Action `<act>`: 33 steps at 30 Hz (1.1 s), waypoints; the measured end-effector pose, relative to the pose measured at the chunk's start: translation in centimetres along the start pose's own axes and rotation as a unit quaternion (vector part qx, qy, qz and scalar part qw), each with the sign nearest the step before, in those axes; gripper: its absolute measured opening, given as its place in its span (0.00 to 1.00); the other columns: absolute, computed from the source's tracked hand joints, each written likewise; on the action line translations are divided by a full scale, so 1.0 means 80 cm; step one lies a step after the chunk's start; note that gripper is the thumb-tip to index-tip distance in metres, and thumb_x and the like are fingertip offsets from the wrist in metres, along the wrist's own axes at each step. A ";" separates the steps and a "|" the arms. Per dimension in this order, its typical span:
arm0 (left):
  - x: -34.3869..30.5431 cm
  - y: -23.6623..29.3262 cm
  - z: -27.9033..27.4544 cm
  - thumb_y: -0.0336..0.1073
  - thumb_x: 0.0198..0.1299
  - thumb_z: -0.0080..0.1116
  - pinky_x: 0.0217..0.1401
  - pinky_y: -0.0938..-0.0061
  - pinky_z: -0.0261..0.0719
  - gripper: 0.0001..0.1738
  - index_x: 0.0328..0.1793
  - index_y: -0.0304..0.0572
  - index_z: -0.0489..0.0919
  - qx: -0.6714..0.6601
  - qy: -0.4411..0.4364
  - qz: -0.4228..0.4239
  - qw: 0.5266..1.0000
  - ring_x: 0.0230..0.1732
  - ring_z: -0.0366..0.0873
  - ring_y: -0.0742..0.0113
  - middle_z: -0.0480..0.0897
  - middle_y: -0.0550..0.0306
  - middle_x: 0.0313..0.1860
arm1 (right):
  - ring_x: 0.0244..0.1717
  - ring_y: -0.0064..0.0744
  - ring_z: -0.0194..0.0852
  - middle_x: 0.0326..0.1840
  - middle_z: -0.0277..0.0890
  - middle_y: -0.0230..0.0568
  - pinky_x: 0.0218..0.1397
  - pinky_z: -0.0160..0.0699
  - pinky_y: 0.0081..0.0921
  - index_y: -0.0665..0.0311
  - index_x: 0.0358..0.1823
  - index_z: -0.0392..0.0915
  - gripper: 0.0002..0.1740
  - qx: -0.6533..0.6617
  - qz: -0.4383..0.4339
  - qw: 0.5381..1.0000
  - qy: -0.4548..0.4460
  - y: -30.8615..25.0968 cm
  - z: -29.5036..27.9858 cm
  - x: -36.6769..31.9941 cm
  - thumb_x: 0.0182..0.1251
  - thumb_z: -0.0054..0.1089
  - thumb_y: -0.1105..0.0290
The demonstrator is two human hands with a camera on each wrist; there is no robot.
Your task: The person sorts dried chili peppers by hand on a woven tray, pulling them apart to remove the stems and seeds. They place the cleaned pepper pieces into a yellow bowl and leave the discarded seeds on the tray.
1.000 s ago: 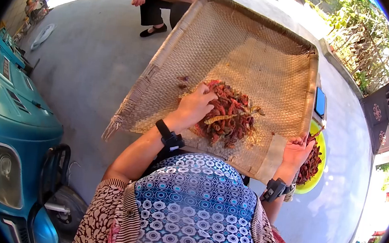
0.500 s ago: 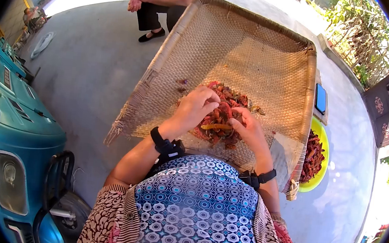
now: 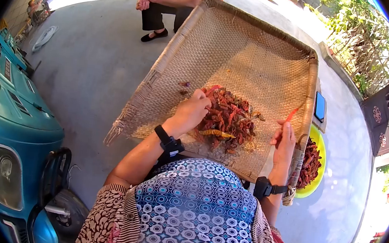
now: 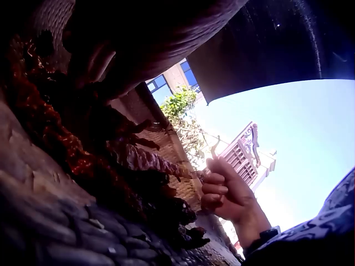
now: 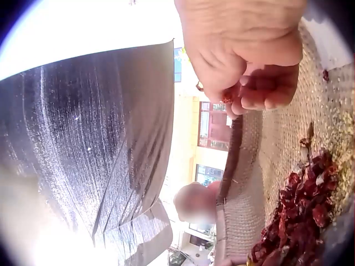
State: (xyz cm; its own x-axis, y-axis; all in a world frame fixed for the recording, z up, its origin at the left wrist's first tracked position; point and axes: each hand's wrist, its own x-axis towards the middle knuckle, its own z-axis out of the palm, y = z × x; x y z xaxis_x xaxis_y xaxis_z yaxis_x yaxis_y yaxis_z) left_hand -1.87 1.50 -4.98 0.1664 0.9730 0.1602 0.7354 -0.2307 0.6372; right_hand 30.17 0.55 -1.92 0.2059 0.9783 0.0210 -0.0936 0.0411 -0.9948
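left hand (image 3: 190, 112): fingers sunk in chilli pile (image 3: 230, 118), grip unclear | right hand (image 3: 285, 142): fingers pinch red chilli (image 3: 291, 114)

No text, label, brand, number or sign can be read in any of the 3 views. A small panel on the blue vehicle (image 3: 17, 109) at the left edge of the head view may carry markings, but it is too small and blurred for any to be made out.
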 end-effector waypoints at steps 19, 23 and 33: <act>-0.006 0.041 -0.029 0.27 0.60 0.62 0.45 0.72 0.77 0.08 0.45 0.35 0.80 -0.225 -0.034 0.089 0.970 0.40 0.79 0.65 0.82 0.54 0.39 | 0.33 0.15 0.67 0.34 0.73 0.27 0.37 0.69 0.17 0.65 0.58 0.75 0.18 -0.194 -0.109 0.932 -0.284 0.012 0.106 -0.021 0.71 0.61 0.68; -0.006 0.039 -0.019 0.27 0.62 0.61 0.42 0.74 0.77 0.07 0.46 0.36 0.80 -0.231 -0.039 0.105 0.967 0.38 0.79 0.68 0.82 0.55 0.39 | 0.35 0.15 0.68 0.33 0.73 0.27 0.39 0.70 0.17 0.65 0.54 0.75 0.13 -0.168 -0.047 0.937 -0.302 0.026 0.103 -0.016 0.72 0.59 0.68; 0.002 0.022 -0.020 0.25 0.72 0.45 0.40 0.80 0.77 0.11 0.56 0.37 0.75 -0.400 -0.034 0.017 0.916 0.37 0.80 0.74 0.80 0.58 0.47 | 0.26 0.19 0.71 0.33 0.76 0.29 0.32 0.73 0.18 0.60 0.52 0.77 0.12 0.126 -0.005 0.991 0.045 0.019 -0.022 0.009 0.75 0.56 0.62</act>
State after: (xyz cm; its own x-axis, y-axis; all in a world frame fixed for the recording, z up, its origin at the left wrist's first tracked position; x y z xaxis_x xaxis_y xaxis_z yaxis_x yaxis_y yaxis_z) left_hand -1.60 1.25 -2.59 0.2417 0.9570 0.1606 0.0174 -0.1697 0.9853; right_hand 31.90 0.97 -3.59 0.2938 0.9558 0.0094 -0.3301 0.1107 -0.9374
